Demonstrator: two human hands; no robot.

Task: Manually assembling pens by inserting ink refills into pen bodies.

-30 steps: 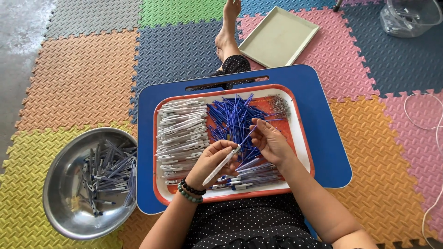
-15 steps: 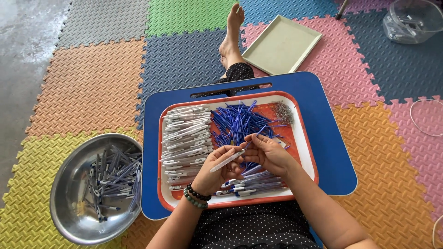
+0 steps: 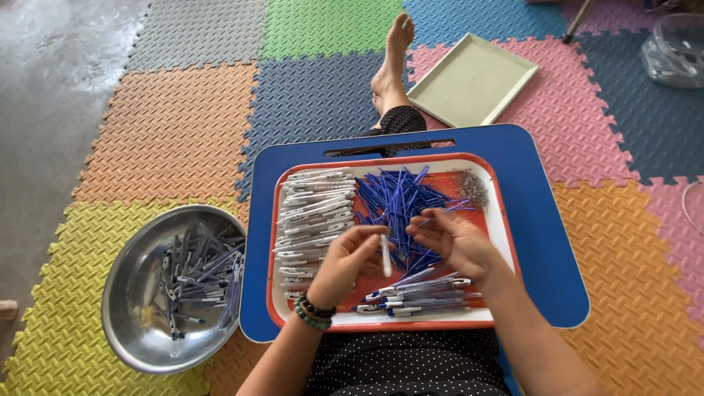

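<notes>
left hand (image 3: 345,260) was curled over the middle of the orange tray (image 3: 499,220), fingers closed round a white pen barrel (image 3: 385,255) held near upright at its tips. right hand (image 3: 455,242) was loosely half-open just beside it, fingertips pinched toward a thin blue refill (image 3: 440,218); could not tell if it was truly gripped. the two hands were near each other but apart, the barrel between them.

tray sat on a blue lap worktop (image 3: 546,242) across the person's legs. on the tray's left, a stack of white pen barrels (image 3: 315,213); in the centre, a loose heap of blue refills (image 3: 400,198); at the top right corner, a small pile of tiny metal parts (image 3: 473,185), too small to tell more. along the near edge, a row of assembled pens (image 3: 422,297) lay on their sides.

beaded bracelet (image 3: 314,309) on the left wrist. a steel bowl (image 3: 128,323) holding more pens stood on the foam floor mats (image 3: 169,132) to the left. a pale empty tray (image 3: 473,79) lay beyond the bare foot (image 3: 389,66).
</notes>
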